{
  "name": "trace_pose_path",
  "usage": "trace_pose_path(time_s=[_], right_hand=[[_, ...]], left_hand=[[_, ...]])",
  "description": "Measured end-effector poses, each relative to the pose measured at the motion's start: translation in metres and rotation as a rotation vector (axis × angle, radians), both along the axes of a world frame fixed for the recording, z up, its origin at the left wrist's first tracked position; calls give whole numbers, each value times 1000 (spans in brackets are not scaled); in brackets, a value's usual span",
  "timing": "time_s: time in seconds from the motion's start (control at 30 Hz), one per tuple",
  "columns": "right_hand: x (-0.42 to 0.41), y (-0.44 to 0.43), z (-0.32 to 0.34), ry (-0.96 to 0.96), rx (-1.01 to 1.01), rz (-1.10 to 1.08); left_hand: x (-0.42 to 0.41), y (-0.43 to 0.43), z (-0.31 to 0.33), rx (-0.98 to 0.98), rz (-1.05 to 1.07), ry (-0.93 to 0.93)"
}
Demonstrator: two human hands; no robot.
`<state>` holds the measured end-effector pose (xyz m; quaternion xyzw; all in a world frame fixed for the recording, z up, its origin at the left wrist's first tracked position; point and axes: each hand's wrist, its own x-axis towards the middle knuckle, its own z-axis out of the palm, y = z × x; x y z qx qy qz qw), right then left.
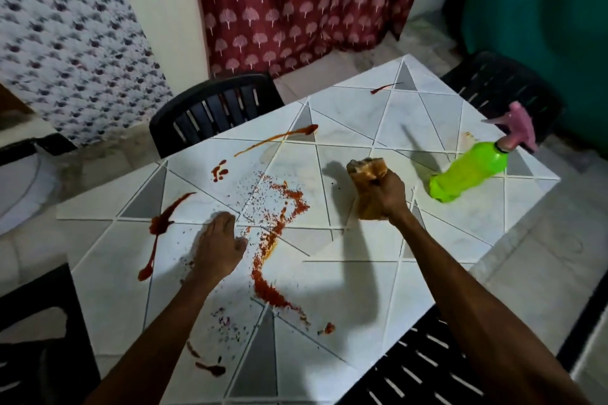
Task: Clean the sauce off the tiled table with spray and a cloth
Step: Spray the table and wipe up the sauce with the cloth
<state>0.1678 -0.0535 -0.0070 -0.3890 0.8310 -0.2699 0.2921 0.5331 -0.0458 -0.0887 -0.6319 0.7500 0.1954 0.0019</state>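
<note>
Right hand [388, 196], raised just above the bench [355, 286], has its fist closed around a bunched tan cloth [367, 171]; the wad protrudes above and below the fingers. Left hand [218, 240] rests on the tiles with fingers loosely curled, gripping nothing, at the edge of the main sauce smear [273, 230]. A long streak [161, 223] lies to the left, and others run toward the far side. Spray bottle [470, 171], green with a pink trigger head, stands apart near the right edge of the bench, untouched.

Handling, as judged: the cloth looks soft, light and compliant, so a whole-hand grip on the wad suits wiping. Wet sauce will likely smear and load the fabric. The bottle appears to be thin-walled plastic and is best taken at the neck, just beneath the trigger.
</note>
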Motion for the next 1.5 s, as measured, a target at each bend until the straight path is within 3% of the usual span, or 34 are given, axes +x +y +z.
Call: trace_pose_path(time_s=[0.17, 0.27, 0.47, 0.73, 0.97, 1.1, 1.2, 1.33, 1.5], right_hand=[[-17, -61, -13, 455, 250, 170], [-15, -84, -27, 547, 306, 296], [43, -92, -47, 468, 203, 459], [158, -15, -49, 230, 50, 822], [180, 41, -60, 209, 26, 1065], [159, 29, -49, 19, 93, 954], [130, -8, -25, -3, 45, 776], [92, -77, -5, 152, 2, 525], [74, -150, -24, 422, 186, 391]], left_hand=[[2, -1, -5, 24, -33, -33], [4, -2, -11, 30, -36, -9], [3, -1, -8, 46, 11, 42], [8, -1, -5, 47, -23, 68], [21, 2, -10, 0, -63, 83], [26, 9, -8, -19, -46, 147], [30, 9, -13, -48, -29, 200], [35, 7, -20, -62, -32, 261], [40, 2, -21, -44, 78, 212]])
